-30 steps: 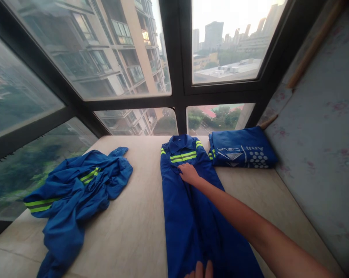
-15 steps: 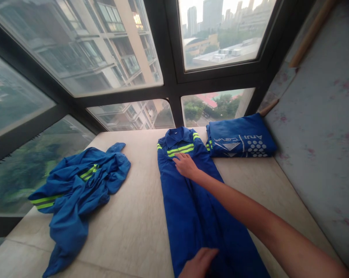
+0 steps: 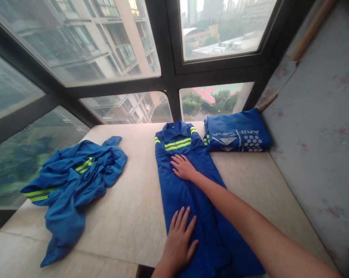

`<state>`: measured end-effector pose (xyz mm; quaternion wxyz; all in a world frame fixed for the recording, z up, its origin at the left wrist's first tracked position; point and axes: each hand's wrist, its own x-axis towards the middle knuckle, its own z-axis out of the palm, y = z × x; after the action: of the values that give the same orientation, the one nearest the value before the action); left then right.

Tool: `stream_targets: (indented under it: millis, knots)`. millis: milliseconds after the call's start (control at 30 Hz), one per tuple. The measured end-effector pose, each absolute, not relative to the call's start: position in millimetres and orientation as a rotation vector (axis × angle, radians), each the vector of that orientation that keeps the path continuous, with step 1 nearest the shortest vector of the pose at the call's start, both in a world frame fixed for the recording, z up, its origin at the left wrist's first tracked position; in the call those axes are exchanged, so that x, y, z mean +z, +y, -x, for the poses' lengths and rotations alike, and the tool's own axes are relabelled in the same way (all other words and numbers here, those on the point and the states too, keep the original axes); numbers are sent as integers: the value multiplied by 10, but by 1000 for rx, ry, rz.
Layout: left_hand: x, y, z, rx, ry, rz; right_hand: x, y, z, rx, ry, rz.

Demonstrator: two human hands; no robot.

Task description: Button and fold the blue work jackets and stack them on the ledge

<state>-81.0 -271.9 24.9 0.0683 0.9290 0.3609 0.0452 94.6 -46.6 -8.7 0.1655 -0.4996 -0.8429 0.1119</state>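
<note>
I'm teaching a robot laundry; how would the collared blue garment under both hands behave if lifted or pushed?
The collared garment would probably droop, looking soft and creased. Pushed, it may bunch along lengthwise folds. Lying flat, it's unlikely to roll.

This looks like a high-rise home: pale pink-flowered wallpaper (image 3: 313, 166) here beside me, dark-framed glass windows (image 3: 170, 77) overlooking green treetops (image 3: 192, 104).

1. We extend our bare, sleeveless right forearm (image 3: 238, 212) diagonally forward and leftward, bare right hand (image 3: 183, 167) palm down, fingers (image 3: 178, 159) slightly spread.
2. We keep our bare left hand (image 3: 179, 241) nearer, palm down, fingers fanned forward, thumb (image 3: 193, 249) angled rightward.
</note>
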Motion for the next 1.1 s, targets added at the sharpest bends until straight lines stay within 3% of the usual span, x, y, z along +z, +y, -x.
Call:
stream_targets:
  millis: [267, 467, 733, 1100]
  knots:
    - [194, -2979, 820, 368, 1180, -2886, 210, -657, -1061, 330, -2327, 1445]
    - [-148, -3509, 875, 757, 1116, -2801, 150, -2036, -1661, 445, -1964, 1554]
    - [53, -3581, 647, 512, 1283, -2650, 41, -3827, -1853, 507, -1993, 1640]
    - [326, -3545, 663, 477, 1244, -2500, 58, -3995, -1746, 546, -2080, 1623]
